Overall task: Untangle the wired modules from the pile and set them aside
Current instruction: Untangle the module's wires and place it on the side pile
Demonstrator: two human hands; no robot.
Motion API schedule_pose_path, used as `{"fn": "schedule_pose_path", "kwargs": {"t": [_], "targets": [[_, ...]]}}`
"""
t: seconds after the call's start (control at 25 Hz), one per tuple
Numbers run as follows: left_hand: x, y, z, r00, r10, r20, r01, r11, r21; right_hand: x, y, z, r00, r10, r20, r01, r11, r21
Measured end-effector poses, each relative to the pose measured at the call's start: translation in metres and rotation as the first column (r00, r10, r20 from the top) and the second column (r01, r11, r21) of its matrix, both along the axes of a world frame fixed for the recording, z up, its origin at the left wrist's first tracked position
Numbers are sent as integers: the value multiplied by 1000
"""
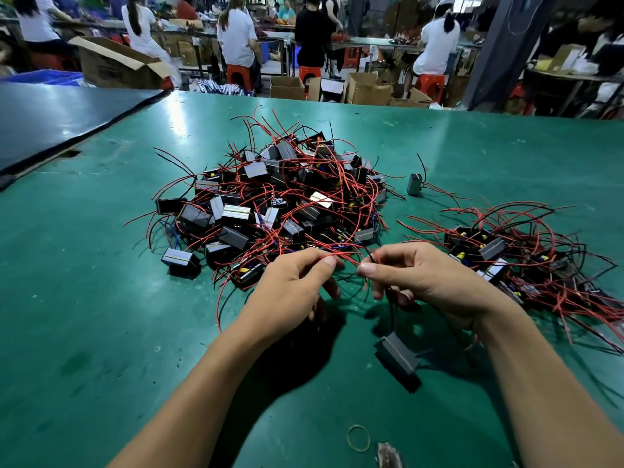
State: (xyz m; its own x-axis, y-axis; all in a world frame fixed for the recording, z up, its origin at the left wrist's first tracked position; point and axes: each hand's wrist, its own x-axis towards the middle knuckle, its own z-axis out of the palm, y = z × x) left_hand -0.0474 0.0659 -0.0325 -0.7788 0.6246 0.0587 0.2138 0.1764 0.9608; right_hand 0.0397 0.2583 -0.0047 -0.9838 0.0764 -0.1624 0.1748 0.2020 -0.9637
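The left hand [297, 282] pinches a red wire [341, 255] between thumb and forefinger, with the remaining fingers curled underneath. The right hand [429, 282] pinches thin leads at its thumb tip, just beside the left thumb. A black lead [391, 315] runs down from the right hand to a grey-topped module [398, 359], which sits tilted below that hand; whether it touches the counter [101, 332] cannot be determined. The red wire runs back into the pile of wired modules [280, 204], located directly beyond both hands at the middle of the green counter. A flatter cluster of modules [499, 255] lies to the right, apart from the pile. A single module [414, 184] stands between the two groups, farther back. A rubber band [359, 438] lies on the counter nearest the person.
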Motion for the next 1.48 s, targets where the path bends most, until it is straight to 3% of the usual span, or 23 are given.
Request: {"fn": "schedule_pose_path", "kwargs": {"t": [0.16,0.36,0.72,1.0,1.16,1.28,1.48], "targets": [[-2,-1,6,905,-98,413,22,983,184,0,4,0,998,27,-61,-33,996,-88],[-3,-1,12,776,-198,598,44,964,262,1,4,-2,997,39,-69,-50,985,-164],[-9,-9,14,747,-250,616,122,962,243,4,3,-1,994,97,-42,-101,990,-100],[-8,-14,12,842,-155,517,106,987,123,5,0,-1,977,210,-24,-211,973,-96],[-5,-9,11,884,-73,462,-11,984,176,4,-14,-2,945,324,39,-324,946,5],[-3,-3,10,899,32,437,-176,939,294,1,-23,-4,952,305,9,-304,948,90],[-2,3,11,801,69,595,-383,823,419,-3,-28,-8,961,249,-117,-224,955,192]]}}
